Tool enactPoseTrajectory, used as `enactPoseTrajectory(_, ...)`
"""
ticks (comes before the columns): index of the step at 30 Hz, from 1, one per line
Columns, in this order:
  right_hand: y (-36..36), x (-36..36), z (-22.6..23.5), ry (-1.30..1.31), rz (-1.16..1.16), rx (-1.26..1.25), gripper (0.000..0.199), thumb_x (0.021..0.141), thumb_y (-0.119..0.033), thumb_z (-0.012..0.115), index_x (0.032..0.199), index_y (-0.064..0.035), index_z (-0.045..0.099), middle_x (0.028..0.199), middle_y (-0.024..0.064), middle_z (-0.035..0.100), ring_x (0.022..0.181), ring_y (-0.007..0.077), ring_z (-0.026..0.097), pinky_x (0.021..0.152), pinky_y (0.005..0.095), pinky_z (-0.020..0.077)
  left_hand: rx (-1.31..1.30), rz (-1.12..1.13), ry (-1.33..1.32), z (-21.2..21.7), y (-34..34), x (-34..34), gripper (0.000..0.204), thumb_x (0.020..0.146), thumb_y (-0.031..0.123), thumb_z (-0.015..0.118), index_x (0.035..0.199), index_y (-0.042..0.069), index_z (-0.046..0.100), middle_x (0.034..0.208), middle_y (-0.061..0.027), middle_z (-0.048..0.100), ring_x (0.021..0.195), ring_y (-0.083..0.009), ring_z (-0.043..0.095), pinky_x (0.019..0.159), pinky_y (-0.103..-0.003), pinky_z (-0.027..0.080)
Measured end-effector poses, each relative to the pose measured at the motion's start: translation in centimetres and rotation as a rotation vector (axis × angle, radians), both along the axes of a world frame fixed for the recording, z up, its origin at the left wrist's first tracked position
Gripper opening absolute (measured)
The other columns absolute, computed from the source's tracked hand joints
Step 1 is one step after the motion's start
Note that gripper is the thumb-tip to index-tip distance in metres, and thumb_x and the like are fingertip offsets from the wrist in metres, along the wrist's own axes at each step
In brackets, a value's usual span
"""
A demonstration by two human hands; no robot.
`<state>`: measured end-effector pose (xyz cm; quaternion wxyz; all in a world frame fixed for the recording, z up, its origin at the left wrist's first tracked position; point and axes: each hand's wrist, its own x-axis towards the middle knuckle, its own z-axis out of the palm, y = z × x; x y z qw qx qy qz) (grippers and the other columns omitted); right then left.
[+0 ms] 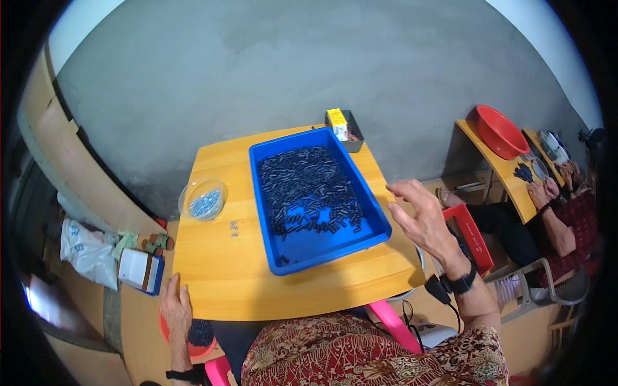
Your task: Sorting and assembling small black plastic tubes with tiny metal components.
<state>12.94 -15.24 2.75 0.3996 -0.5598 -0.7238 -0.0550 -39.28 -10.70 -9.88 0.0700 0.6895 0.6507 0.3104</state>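
Note:
My left hand is at the table's front left corner, its fingers stretched out along the edge and nothing seen in them. To the right of the blue tray, my right hand is raised with its fingers loosely curved and apart, holding nothing that shows. Many small black tube-like pieces fill the back and middle of that tray; its front part shows bare blue bottom with a few pieces. A clear round tub of small silvery-blue parts stands left of the tray. Several tiny metal parts lie between them.
Behind the tray, a dark box holds a yellow-and-white carton. A red basin with dark pieces is below the table's left front. At right, another person works at a table with a large red basin; a red box is on the floor.

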Motion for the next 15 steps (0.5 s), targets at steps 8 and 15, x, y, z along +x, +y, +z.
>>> enactPoseTrajectory(8,5.3,2.0,-4.7,0.395,-0.08,-0.614,0.056,0.088,-0.024,0.067,0.135,0.0022,0.052,0.078,0.0086,0.06,0.072,0.0158,0.058,0.065,0.0337,0.0492,0.105,-0.123,-0.078,6.6,1.8,6.2,0.035,0.088,0.013,0.068,0.119,-0.003,0.063,0.107,-0.0187,0.063,0.099,-0.0286,0.063,0.084,-0.037,0.05)
enactPoseTrajectory(15,5.8,2.0,-5.6,0.424,0.049,-0.569,0.05,0.087,-0.022,0.062,0.131,0.001,0.056,0.072,0.0096,0.059,0.065,0.021,0.057,0.062,0.0374,0.0478,-0.385,-0.351,-0.346,10.3,2.7,20.2,0.045,0.091,0.015,0.066,0.132,-0.001,0.058,0.074,-0.0004,0.055,0.07,-0.0094,0.053,0.066,-0.026,0.045)
